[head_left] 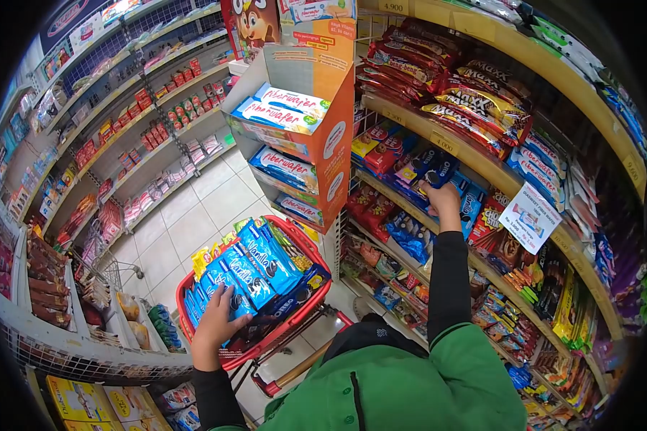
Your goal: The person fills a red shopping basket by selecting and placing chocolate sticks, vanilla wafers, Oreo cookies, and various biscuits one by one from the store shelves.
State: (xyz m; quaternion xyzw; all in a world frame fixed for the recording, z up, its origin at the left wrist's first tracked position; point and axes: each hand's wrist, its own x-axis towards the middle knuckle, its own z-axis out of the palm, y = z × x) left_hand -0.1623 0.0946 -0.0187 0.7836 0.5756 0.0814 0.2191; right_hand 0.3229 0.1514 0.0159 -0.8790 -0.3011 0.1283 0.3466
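Note:
My left hand (221, 323) rests with its fingers spread on light blue Vanilla cookie packs (246, 267) that fill a red shopping basket (323, 302). Dark blue Oreo packs (286, 305) lie along the basket's right side, and yellow packs (207, 260) show at its back left. On the right, my right hand (442, 200) reaches onto a shelf, its fingers bent against a dark blue Oreo pack (438, 167). Light blue packs (469, 205) stand just right of that hand. Its fingertips are partly hidden among the packs.
A cardboard display (338, 136) of Fiberwafer boxes (284, 108) stands between the aisle and the right shelves. Shelf edges (482, 154) curve around my right arm. A hanging price sign (530, 218) juts out. Tiled floor (176, 208) lies behind the basket; wire racks (122, 359) line the left.

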